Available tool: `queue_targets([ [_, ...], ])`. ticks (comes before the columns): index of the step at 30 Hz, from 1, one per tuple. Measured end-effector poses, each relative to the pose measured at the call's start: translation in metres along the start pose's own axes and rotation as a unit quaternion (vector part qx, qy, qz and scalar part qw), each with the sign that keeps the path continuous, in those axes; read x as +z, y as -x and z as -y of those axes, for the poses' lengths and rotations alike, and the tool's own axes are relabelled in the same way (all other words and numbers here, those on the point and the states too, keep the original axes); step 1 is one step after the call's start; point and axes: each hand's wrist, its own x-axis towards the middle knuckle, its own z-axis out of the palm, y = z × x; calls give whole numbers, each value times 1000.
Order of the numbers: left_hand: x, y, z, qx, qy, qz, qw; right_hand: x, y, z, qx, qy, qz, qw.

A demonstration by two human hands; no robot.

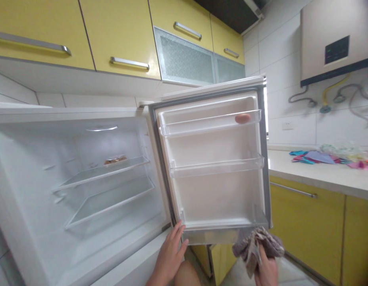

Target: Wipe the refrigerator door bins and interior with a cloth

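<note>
A white fridge stands open, its door (215,190) swung out to the right. My left hand (171,251) rests with spread fingers on the door's lower left corner. My right hand (265,268) grips a crumpled grey-brown cloth (257,242) just under the door's bottom right corner. The door has two clear shelves; an egg (242,118) sits at the right end of the top shelf (201,123). Inside the fridge, two glass shelves show, and a small brown item (115,160) lies on the upper one.
Yellow wall cabinets (118,35) run above the fridge. A pale countertop (315,174) to the right carries colourful cloths (315,157) and plastic bags. Yellow base cabinets (309,230) stand below it. A water heater (335,39) with hoses hangs on the tiled wall.
</note>
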Motion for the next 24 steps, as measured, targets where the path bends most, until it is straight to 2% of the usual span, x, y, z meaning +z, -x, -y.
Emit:
queue_targets([
  [2,0,-1,-1,-3,2,5,1000,-5,-9,16,-36,58,-47,997],
  [4,0,-1,0,-2,6,4,1000,-4,-12,29,-102,153,-66,981],
  [6,1,-1,0,0,16,-3,1000,0,-11,35,-194,238,-52,950],
  [8,2,-1,2,1,31,-9,999,1,-9,28,-306,297,-29,904],
  [10,2,-2,3,-1,46,-13,999,0,-4,9,-423,353,-6,834],
  [12,0,-3,4,1,50,-14,999,-3,4,-17,-514,414,27,751],
  [14,-3,-5,2,6,39,-13,999,-2,15,-40,-575,466,85,667],
  [16,-8,-6,-1,7,18,-6,1000,8,28,-55,-632,484,169,581],
  [19,-17,-5,-10,-7,-16,17,1000,39,45,-60,-699,443,308,470],
  [24,-32,-5,-29,-46,-56,57,996,105,68,-57,-700,377,489,359],
])
